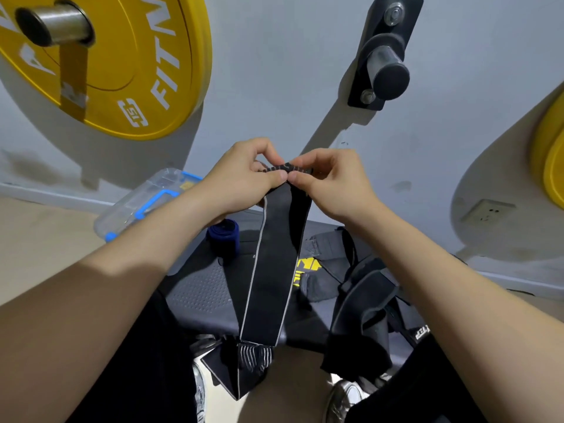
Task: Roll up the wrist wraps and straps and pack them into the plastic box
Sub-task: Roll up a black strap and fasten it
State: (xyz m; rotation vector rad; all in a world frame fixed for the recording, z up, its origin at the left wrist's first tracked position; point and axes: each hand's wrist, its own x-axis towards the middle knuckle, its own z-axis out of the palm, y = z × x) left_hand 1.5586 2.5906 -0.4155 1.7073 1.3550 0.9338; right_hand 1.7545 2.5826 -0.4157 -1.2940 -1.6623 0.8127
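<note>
Round yellow rubber weight plate on its wall peg: white lettering "FITN", cut off at the frame edge, and a white-outlined "15". Yellow print on the black strap is unreadable.

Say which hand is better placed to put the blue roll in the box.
Left hand: blue roll and plastic box lie on its side, though it and the right hand pinch the black wrap.

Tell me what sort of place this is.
Probably a gym: a yellow bumper plate hangs on a wall peg, an empty plate peg is mounted beside it, and lifting straps lie on a padded bench under the held black wrist wrap.
</note>
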